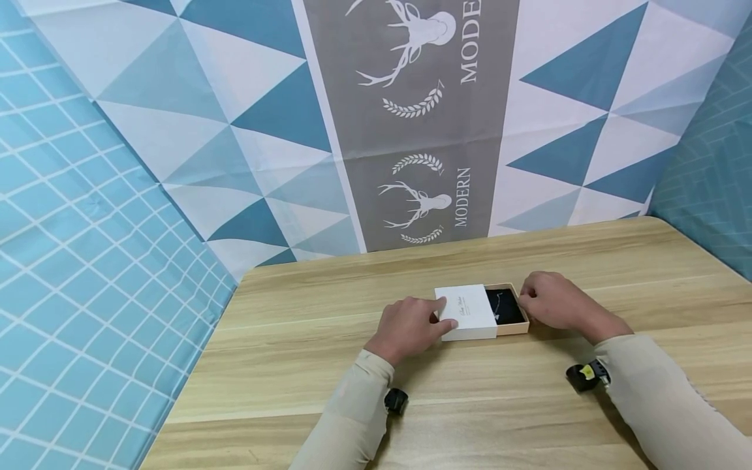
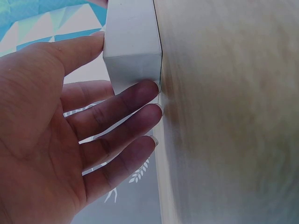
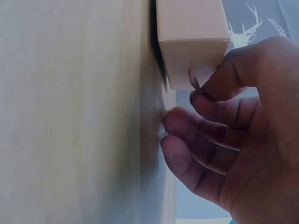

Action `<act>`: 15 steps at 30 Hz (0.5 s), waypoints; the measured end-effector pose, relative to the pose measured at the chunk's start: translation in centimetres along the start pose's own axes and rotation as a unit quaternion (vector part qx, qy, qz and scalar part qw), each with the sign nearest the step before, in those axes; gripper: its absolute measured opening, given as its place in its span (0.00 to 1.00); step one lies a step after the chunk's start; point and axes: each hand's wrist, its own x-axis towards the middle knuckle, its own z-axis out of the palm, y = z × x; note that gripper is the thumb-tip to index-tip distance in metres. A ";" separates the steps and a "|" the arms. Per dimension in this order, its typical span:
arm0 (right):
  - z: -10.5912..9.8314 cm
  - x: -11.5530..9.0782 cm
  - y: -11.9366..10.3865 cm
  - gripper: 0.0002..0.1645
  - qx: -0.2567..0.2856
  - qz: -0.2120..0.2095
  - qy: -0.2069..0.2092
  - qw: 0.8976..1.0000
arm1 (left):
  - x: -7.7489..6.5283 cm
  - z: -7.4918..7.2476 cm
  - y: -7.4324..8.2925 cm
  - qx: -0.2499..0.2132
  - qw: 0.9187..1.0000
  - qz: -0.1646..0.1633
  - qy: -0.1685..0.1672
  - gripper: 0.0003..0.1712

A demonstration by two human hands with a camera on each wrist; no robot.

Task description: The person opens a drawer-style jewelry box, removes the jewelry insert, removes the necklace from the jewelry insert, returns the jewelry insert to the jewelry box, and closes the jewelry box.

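Note:
A small white jewellery box sleeve with fine lettering lies on the table. Its peach-coloured drawer sticks out of the right end. On the black pad inside lies a thin silver chain with a small pendant. My left hand holds the sleeve by its left end, the thumb along one face and the other fingers spread around the end. Between thumb and index finger, my right hand pinches a small ribbon tab on the drawer's end; its remaining fingers curl loosely close to the tabletop.
The wooden table reaches back to a patterned cloth wall. Blue tiled-print cloth hangs on the left, and darker teal cloth on the right. Black straps with small devices sit on both sleeved wrists.

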 end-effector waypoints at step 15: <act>-0.1 -0.2 0.0 0.11 0.002 -0.001 0.000 1.000 | -0.1 -0.1 0.0 -0.002 1.000 0.002 0.000 0.26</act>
